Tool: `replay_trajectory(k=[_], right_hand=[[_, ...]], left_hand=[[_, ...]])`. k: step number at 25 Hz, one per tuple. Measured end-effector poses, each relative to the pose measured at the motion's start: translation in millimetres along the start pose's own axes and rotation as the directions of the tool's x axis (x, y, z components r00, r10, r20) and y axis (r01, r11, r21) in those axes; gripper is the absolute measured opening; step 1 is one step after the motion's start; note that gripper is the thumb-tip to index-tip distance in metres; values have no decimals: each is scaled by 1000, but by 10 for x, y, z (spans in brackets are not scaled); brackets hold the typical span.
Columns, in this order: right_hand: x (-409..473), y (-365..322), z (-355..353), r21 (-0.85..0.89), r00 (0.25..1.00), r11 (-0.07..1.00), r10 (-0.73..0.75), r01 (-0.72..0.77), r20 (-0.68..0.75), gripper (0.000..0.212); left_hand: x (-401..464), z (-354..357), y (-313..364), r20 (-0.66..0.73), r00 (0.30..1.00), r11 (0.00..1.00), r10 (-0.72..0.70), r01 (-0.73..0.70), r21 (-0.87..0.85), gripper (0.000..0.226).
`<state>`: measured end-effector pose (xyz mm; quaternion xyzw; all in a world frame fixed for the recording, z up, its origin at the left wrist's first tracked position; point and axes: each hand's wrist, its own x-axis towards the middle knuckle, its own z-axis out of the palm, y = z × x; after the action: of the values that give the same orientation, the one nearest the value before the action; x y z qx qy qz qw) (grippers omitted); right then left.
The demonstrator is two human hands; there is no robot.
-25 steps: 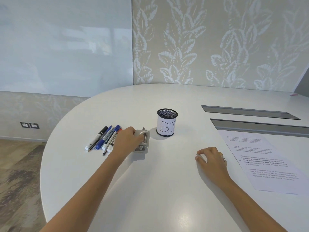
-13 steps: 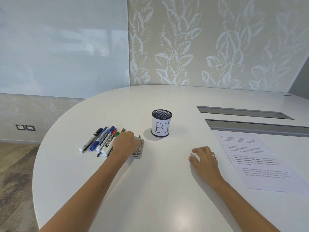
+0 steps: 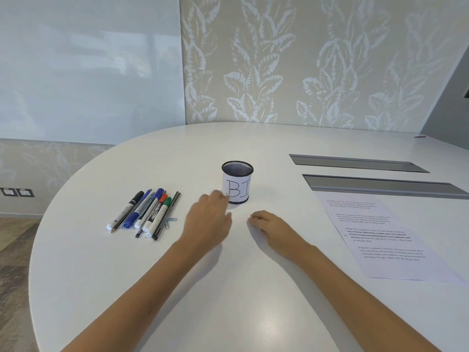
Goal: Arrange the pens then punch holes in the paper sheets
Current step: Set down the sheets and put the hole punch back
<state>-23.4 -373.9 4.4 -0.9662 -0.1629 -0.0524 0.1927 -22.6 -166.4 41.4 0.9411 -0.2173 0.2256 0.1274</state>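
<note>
Several pens and markers point(image 3: 146, 214) lie side by side on the white table point(image 3: 228, 288), left of centre. A black mesh pen cup point(image 3: 237, 182) with a white label reading "BI" stands behind my hands. My left hand point(image 3: 209, 219) is blurred, just left of the cup, its fingers curled down. The small metal hole punch is out of sight under that hand. My right hand point(image 3: 269, 228) rests on the table close by, fingers loosely curled and holding nothing. Printed paper sheets point(image 3: 380, 237) lie at the right.
A blue paper clip point(image 3: 171, 220) lies beside the pens. Two long grey cable slots point(image 3: 355, 162) point(image 3: 380, 185) are set into the table behind the paper. The table's curved edge runs along the left, with floor below it.
My left hand slid right from beside the pens to the cup, and the hole punch left its spot with it. My right hand moved left, toward the left hand.
</note>
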Motion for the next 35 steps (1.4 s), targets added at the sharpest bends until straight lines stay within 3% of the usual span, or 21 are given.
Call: replay_trajectory(k=[3,6,8,10,12,15,17,22,24,26,27,29,31,33,35], right_hand=[[5,25,-7,-12,995,998,-70,70,-77,28],[-11,74,-18,-28,970,995,-101,97,-222,26],[-24,121,-28,152,926,988,47,11,-375,26],[-50,169,-50,351,864,932,252,-94,-437,23],[-78,181,-42,335,880,933,265,-131,-394,21],[-85,128,-30,87,965,996,7,16,-260,30],[-93,111,-42,-50,978,993,-113,105,-174,31],[58,99,-142,-259,993,962,-108,90,-54,28],[153,65,-185,-164,996,986,-13,-1,-84,25],[206,98,-224,181,959,963,230,-200,-165,21],[210,141,-258,437,914,854,379,-284,-147,18],[190,236,-339,874,820,379,571,-304,37,15],[178,308,-466,973,764,-42,613,-225,203,14],[228,328,-609,947,758,-254,573,-196,311,12],[391,244,-782,930,791,-310,509,-199,339,12]], left_hand=[[-101,204,183,138,972,981,191,-186,-47,41],[-126,406,198,229,964,991,134,-124,-60,39],[-130,493,181,226,969,993,101,-84,-84,39],[-136,566,169,225,967,991,122,-104,-90,43],[-130,594,164,233,963,989,132,-112,-98,47],[-120,611,156,240,961,989,139,-120,-92,49],[-131,620,152,244,960,988,136,-114,-100,50],[-138,614,149,249,959,987,133,-105,-123,51],[-138,613,142,262,956,987,134,-104,-126,51],[-141,611,137,271,953,986,131,-97,-135,51],[-141,609,136,273,953,986,132,-97,-138,51],[-133,610,134,276,952,985,133,-96,-145,51],[-132,617,129,281,950,985,136,-100,-139,52],[-126,629,123,287,948,986,137,-101,-136,52],[-111,635,124,292,946,986,138,-103,-130,52]])
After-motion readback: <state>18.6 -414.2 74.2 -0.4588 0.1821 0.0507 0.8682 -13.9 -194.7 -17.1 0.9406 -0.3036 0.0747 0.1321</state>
